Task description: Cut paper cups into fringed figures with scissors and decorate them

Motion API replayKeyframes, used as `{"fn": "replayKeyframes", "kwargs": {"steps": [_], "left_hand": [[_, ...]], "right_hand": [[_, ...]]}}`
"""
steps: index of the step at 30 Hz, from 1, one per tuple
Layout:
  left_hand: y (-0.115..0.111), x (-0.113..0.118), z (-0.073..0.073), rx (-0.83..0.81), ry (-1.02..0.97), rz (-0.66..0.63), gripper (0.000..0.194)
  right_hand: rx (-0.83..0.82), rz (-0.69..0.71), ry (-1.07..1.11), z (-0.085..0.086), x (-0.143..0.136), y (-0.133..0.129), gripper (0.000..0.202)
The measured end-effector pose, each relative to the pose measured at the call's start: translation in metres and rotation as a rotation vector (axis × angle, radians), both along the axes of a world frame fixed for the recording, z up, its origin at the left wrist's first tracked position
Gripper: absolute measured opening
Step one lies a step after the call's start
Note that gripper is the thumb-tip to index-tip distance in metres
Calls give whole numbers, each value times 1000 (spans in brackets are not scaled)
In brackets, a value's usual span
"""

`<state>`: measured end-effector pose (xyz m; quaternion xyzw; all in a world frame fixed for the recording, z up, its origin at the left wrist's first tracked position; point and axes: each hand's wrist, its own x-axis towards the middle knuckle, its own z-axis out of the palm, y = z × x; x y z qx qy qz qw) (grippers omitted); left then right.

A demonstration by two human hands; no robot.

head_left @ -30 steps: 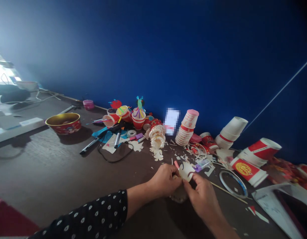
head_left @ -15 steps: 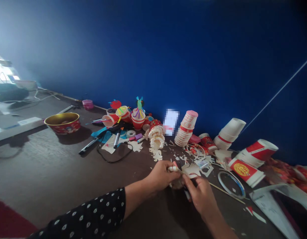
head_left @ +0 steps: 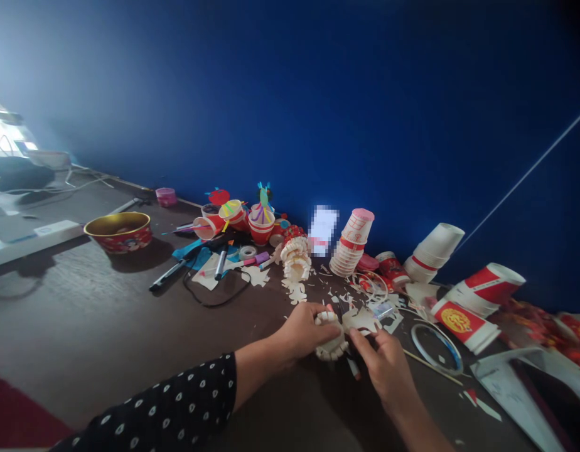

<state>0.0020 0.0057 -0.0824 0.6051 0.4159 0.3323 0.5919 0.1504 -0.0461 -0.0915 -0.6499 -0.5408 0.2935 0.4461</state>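
Observation:
Near the lower middle of the head view, my left hand [head_left: 304, 331] is closed on a round white paper piece [head_left: 331, 350] with a notched, curled edge. The thumb lies across its top. Just right of that piece, my right hand [head_left: 381, 358] has its thumb and fingertips pressed together; whatever is between them is too small to make out. A marker [head_left: 353, 368] lies partly hidden under the paper piece. Beyond my hands stands a row of similar white curled paper shapes [head_left: 297, 262]. Cut paper scraps [head_left: 360, 319] lie close to my right fingertips.
A red and gold bowl [head_left: 118, 233] is at the left. Decorated cups [head_left: 260, 226] and a pen [head_left: 170, 275] lie near the blue wall. Stacked paper cups [head_left: 352, 242], a tape roll [head_left: 437, 349], a thin stick [head_left: 434, 367] and a phone [head_left: 548, 392] are to the right.
The round paper piece has tilted so its face and notched rim show more. My right fingers have drawn slightly away from it to the right.

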Motion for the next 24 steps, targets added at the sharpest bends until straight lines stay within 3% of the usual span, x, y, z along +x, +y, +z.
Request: {"fn": "replayKeyframes", "kwargs": {"steps": [8,13,20,24], "left_hand": [[2,0,-3,-57,5,-14,15],[2,1,-3,24,-10,-60,13],[2,2,-7,87,33,-47,13],[6,1,-10,-3,12,-22,16]], "right_hand": [[-2,68,-61,4,-1,0,37],[56,115,-4,7,-2,-1,35],[-38,85,24,4,-1,0,43],[-43,109,37,2,2,3,45]]}}
